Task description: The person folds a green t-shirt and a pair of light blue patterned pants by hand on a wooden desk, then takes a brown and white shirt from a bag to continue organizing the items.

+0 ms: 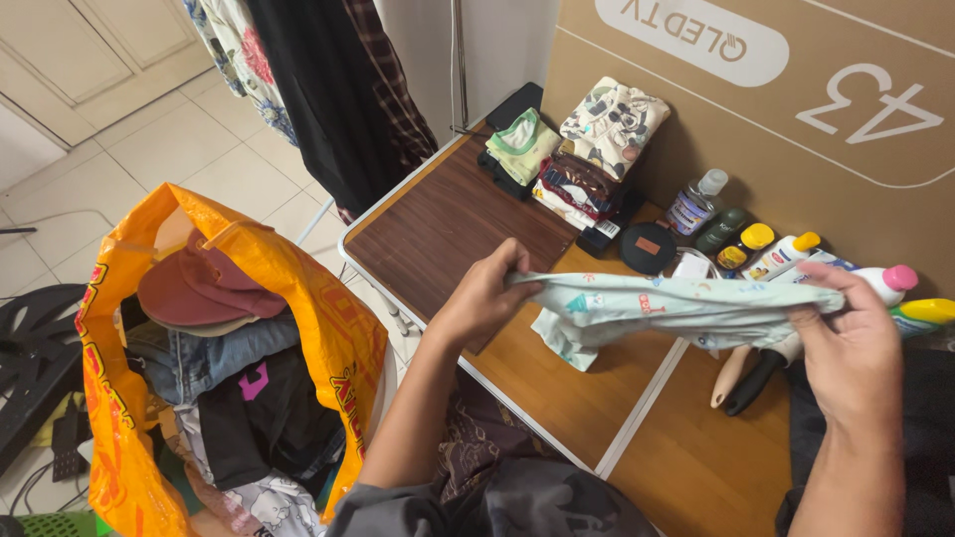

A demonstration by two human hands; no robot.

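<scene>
A pale mint garment (662, 308) with small printed figures is stretched out flat above the wooden folding table (448, 224). My left hand (484, 294) pinches its left end. My right hand (854, 348) grips its right end. A loose flap of the cloth hangs down near the left hand and touches the tabletop. Both hands hold it a little above the table's middle.
Folded clothes (572, 149) are stacked at the table's far side. Bottles and tubes (756, 244) stand along a cardboard box (756, 109) at the right. An orange plastic bag (214, 368) full of clothes sits on the floor at the left. Garments (318, 80) hang behind.
</scene>
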